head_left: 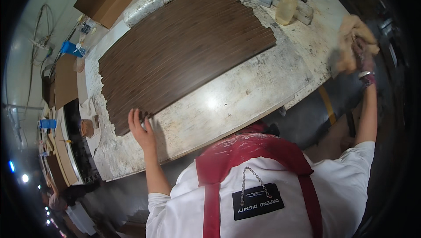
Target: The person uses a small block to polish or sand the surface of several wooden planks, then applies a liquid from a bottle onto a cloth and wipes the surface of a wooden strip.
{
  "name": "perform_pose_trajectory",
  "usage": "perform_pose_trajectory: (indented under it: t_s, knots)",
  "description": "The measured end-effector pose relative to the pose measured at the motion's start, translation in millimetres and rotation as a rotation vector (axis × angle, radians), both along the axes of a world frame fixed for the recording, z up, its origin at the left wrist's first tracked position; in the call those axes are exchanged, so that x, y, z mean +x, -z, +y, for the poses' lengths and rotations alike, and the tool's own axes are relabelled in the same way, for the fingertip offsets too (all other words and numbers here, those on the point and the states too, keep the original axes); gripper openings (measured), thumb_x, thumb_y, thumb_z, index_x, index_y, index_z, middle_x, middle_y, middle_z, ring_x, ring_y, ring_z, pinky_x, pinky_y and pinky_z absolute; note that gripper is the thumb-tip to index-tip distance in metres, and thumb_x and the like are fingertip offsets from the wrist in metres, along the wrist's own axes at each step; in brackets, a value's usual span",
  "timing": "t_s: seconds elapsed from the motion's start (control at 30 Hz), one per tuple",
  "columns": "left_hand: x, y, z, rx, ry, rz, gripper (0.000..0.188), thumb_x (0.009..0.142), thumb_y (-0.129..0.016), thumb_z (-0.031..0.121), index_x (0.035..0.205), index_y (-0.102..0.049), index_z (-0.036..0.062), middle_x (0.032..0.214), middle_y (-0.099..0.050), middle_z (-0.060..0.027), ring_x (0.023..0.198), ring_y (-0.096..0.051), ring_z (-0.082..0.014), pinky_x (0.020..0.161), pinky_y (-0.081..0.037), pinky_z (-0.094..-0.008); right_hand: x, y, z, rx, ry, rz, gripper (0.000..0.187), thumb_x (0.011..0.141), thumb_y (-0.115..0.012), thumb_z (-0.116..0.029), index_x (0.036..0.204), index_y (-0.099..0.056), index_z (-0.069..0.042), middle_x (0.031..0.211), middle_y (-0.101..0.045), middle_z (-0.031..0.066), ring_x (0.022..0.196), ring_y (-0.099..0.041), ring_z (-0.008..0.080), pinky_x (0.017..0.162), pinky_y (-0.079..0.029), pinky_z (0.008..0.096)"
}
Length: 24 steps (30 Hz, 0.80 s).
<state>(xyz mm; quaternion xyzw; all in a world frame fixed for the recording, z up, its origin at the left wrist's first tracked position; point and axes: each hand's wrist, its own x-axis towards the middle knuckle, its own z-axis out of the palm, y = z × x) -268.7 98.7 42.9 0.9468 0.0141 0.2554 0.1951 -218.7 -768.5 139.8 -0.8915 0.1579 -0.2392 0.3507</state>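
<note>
Many long dark brown wooden strips [184, 49] lie side by side on the worktable, forming a broad sheet with uneven ends. My left hand [142, 130] rests at the sheet's near left corner, fingers and thumb apart. Something small and dark shows between them; whether it is a strip end or a loose piece I cannot tell. Out at the table's right edge, my right hand [363, 56] is closed on a crumpled tan cloth [351, 38]. That hand looks stained or thinly gloved, and a band circles its wrist.
A bottle of yellowish liquid [288, 5] stands beyond the sheet's right end, beside blocks and small tools. At the back left are an open cardboard box [107, 1] and a plastic-wrapped bundle [147, 6]. The pale, stained worktable [232, 93] has its near edge against me.
</note>
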Motion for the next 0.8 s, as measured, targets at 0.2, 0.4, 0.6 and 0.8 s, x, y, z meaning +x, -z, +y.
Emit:
perform_pose_trajectory:
  t_s: [0.2, 0.4, 0.6, 0.8]
  knots:
    - [15, 1, 22, -0.341, 0.147, 0.069, 0.035, 0.089, -0.057, 0.004, 0.124, -0.056, 0.0024, 0.126, -0.055, -0.0149, 0.118, -0.053, -0.0296, 0.1, -0.041, -0.0368, -79, -76, 166, 0.592, -0.094, -0.451, 0.049, 0.085, -0.062, -0.024, 0.127, -0.055, 0.0, 0.12, -0.061, 0.0076, 0.11, -0.056, 0.0176, 0.096, -0.043, 0.03]
    - [33, -19, -81, -0.52, 0.677, 0.396, 0.047, 0.089, -0.06, 0.008, 0.135, -0.05, 0.0089, 0.132, -0.054, -0.0081, 0.113, -0.058, -0.0204, 0.09, -0.05, -0.0327, -92, -96, 344, 0.885, -0.298, -0.204, 0.033, 0.089, -0.063, -0.016, 0.119, -0.056, -0.004, 0.109, -0.064, 0.0051, 0.1, -0.061, 0.0154, 0.089, -0.048, 0.0295]
    - [55, 9, -187, -0.624, 1.103, 0.378, 0.051, 0.089, -0.062, 0.019, 0.135, -0.046, 0.006, 0.141, -0.043, -0.0201, 0.126, -0.048, -0.0265, 0.095, -0.047, -0.036, -107, -72, 503, 0.93, -0.64, 0.189, 0.043, 0.088, -0.062, -0.021, 0.122, -0.053, 0.003, 0.096, -0.063, 0.0024, 0.087, -0.058, 0.0106, 0.077, -0.046, 0.0221]
    - [65, -4, -140, -0.734, 0.786, 0.931, 0.022, 0.091, -0.058, 0.012, 0.111, -0.059, 0.0023, 0.1, -0.065, -0.0059, 0.085, -0.058, -0.0173, 0.087, -0.046, -0.0338, -119, -69, 410, 1.061, -0.451, -0.316, 0.032, 0.088, -0.061, -0.015, 0.118, -0.057, -0.002, 0.115, -0.061, 0.0085, 0.108, -0.059, 0.0188, 0.096, -0.046, 0.0311]
